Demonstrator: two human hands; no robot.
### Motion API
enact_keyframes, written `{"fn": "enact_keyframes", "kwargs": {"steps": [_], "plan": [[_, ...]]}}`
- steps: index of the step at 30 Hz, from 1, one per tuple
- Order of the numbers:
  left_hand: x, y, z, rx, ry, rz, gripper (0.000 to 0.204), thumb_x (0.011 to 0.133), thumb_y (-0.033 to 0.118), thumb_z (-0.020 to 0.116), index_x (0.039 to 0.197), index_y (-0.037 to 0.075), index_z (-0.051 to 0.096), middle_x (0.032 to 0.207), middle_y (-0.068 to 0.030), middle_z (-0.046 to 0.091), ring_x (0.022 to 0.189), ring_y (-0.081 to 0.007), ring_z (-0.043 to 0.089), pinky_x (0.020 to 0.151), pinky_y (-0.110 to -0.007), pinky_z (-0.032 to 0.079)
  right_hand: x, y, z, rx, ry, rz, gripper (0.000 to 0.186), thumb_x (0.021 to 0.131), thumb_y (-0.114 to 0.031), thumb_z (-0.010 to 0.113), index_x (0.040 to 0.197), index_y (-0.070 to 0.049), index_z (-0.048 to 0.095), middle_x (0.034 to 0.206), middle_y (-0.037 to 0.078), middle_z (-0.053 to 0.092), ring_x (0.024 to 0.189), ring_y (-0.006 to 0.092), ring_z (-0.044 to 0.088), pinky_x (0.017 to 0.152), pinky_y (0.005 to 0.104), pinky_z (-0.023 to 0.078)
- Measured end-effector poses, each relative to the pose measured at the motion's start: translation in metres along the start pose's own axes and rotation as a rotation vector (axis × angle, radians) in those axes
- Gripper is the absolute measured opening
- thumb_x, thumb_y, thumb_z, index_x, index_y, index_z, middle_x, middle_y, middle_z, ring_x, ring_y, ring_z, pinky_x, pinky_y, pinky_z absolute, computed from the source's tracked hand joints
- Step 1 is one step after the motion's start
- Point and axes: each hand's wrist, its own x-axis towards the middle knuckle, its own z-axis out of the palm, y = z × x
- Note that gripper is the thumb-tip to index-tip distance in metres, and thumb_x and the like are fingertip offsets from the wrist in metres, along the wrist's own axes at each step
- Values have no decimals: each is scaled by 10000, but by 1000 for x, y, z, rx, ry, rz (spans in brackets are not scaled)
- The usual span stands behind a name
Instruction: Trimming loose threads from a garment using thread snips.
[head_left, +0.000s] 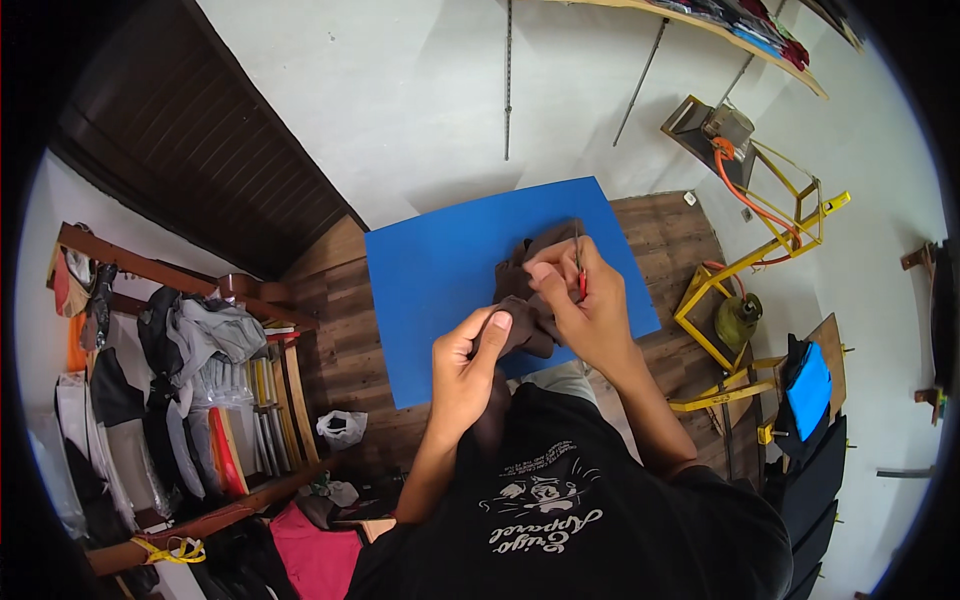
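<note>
A dark brown cloth (pixel 533 340) lies bunched over the near side of a blue table top (pixel 430 270). My left hand (pixel 468 365) is closed on one edge of it, the thumb pressed on top. Close by on the right, my right hand (pixel 590 305) is closed, thumb and forefinger pinched together near the cloth. A slim tool with a red handle (pixel 583 284) and a thin metal blade sticks up between its fingers. Whether the blade is single or paired cannot be made out. Whatever the right fingertips pinch is too small to see.
Left of the table stands a rack (pixel 190 285) hung with clothes and filled with folded pieces. A yellow metal frame (pixel 735 270) with an orange hose and a green gas cylinder (pixel 738 322) stands at the right. Below it, a bright blue folded cloth (pixel 808 392) rests on black cloth.
</note>
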Motion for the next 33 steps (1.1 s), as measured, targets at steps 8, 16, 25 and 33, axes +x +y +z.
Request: {"fn": "enact_keyframes", "kwargs": {"steps": [8,16,25,33], "plan": [[-3,-1,-13,-149,101,-133,256,960,160,554,965,-58,688,856,-28,675,729,-51,566,680,-196,427,-24,11,8,-301,-79,-289,303,875,-251,662,959,3,518,627,105,573,521,267,581,492,340,451],[-4,3,-8,-278,105,-115,244,950,154,560,951,-52,690,843,-17,667,729,-42,550,678,-198,420,-33,27,18,-319,-104,-304,258,879,-240,671,894,-24,532,563,104,561,455,260,577,425,324,410],[-4,4,3,-43,43,-47,253,968,160,553,1042,-53,669,811,19,618,729,-30,491,648,-189,394,-32,29,2,-311,-106,-286,245,889,-233,656,856,-25,532,556,95,552,450,269,572,419,330,401],[2,13,20,106,35,98,238,970,150,555,1031,-61,647,698,63,502,657,-20,389,563,-199,336,-29,27,-10,-381,-39,-349,278,898,-258,647,795,-37,515,519,90,535,441,257,571,412,346,417]]}}
